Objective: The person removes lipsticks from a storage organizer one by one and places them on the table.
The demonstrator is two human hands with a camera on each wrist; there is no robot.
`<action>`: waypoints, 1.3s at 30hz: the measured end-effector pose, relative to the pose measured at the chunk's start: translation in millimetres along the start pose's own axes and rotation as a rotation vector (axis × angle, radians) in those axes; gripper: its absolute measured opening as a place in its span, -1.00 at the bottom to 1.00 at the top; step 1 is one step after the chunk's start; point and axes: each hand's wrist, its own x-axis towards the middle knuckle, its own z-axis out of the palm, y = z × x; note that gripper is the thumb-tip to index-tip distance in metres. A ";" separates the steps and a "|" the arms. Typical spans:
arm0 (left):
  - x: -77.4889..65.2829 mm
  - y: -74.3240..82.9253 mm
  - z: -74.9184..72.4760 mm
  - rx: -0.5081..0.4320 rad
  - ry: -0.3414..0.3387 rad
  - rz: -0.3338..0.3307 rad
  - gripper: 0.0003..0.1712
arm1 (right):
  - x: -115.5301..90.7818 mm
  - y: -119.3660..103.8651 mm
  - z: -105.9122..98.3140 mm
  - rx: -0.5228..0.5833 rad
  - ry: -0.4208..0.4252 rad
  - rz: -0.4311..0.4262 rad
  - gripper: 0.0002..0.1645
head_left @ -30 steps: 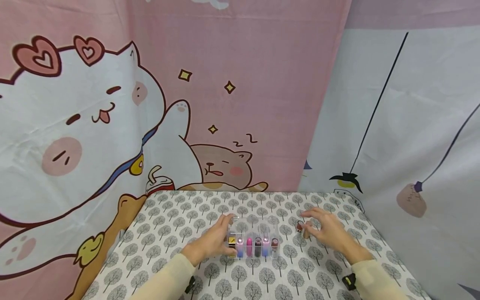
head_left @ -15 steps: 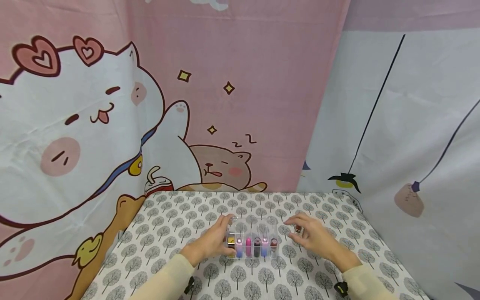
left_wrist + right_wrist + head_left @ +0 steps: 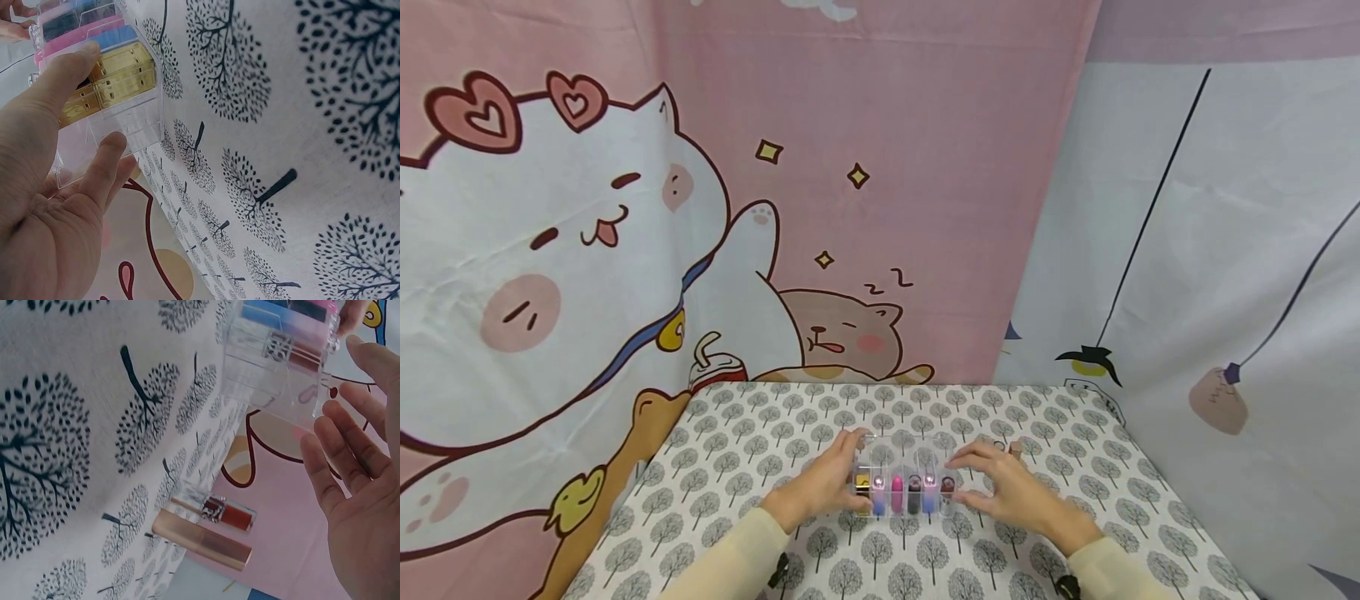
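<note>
A clear plastic lipstick organizer (image 3: 902, 438) stands on the cloth, with several lipsticks side by side in its front slots. Among them are a gold tube (image 3: 128, 72) at the left end, a bright pink one (image 3: 897, 495) and a dark red one (image 3: 304, 357) at the right end. My left hand (image 3: 822, 482) grips the organizer's left end, thumb in front and fingers behind. At the right end, my right hand (image 3: 1003, 493) holds nothing; its fingers (image 3: 337, 434) are loosely extended beside the clear wall in the right wrist view.
Beyond my right hand, a rose-gold lipstick tube (image 3: 201, 539) and a clear tube with red contents (image 3: 236, 517) stand close together on the tree-print cloth (image 3: 790, 533). A cartoon-print curtain (image 3: 955, 208) hangs behind the table.
My right hand has moved left, from beside the two separate tubes to the organizer's right end. The left hand and the organizer have stayed in place.
</note>
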 end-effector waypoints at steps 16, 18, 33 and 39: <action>0.7 -1.0 0.5 -0.002 0.006 0.001 0.48 | 7.9 -4.4 9.7 -0.082 -0.112 0.011 -0.47; 0.6 -0.7 0.4 -0.007 0.009 -0.003 0.49 | 9.0 -3.9 10.0 -0.084 -0.124 0.012 -0.48; -0.8 0.0 0.7 -0.005 -0.002 -0.012 0.49 | 10.3 -3.2 12.1 -0.069 -0.145 0.011 -0.52; -0.4 0.2 0.8 -0.003 -0.001 -0.012 0.50 | 9.6 -3.4 12.2 -0.051 -0.135 0.009 -0.58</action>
